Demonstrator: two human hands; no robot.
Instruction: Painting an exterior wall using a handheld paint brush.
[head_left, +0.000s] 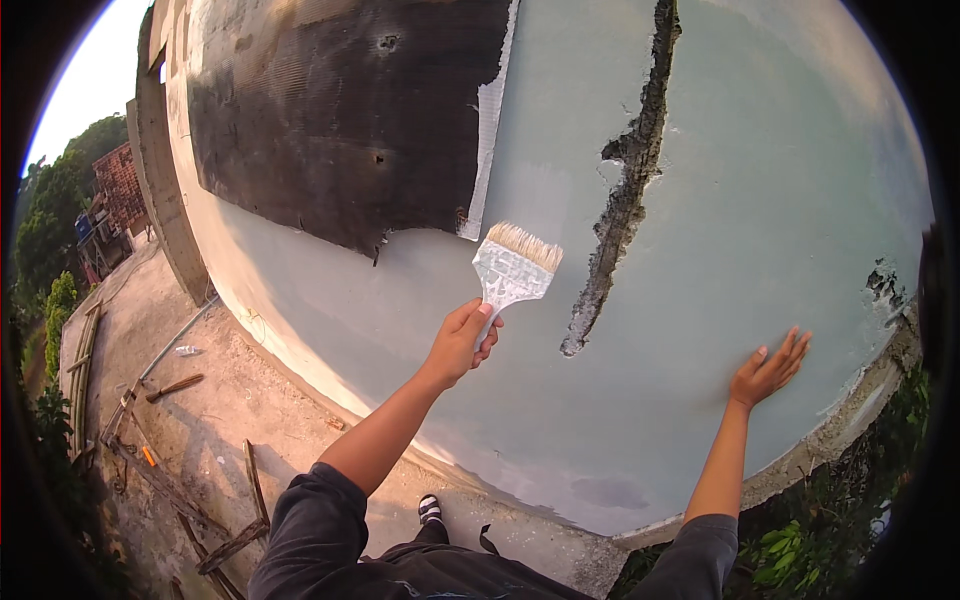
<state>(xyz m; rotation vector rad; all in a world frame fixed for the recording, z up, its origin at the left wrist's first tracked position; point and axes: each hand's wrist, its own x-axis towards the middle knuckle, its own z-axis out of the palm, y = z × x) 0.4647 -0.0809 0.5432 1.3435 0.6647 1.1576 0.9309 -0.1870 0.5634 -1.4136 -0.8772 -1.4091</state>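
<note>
My left hand (463,343) is closed round the handle of a wide paintbrush (512,268), held up in front of the wall. The brush has pale bristles pointing up and a handle smeared with white paint. Flat against the pale blue-grey wall (720,250), low on the right, rests my right hand (770,372) with its fingers stretched out and nothing in it. Between the hands, a rough dark groove (630,190) runs down the wall. Left of the groove, above the brush, a dark panel (350,110) with a ragged lower edge covers part of the wall.
Broken timber pieces (232,545) lie on the concrete floor (270,400) at the left, near a thin pipe (180,335) and bamboo poles (84,380). The ledge ends at the lower right above green plants (785,550). My foot (429,510) stands near the wall's base.
</note>
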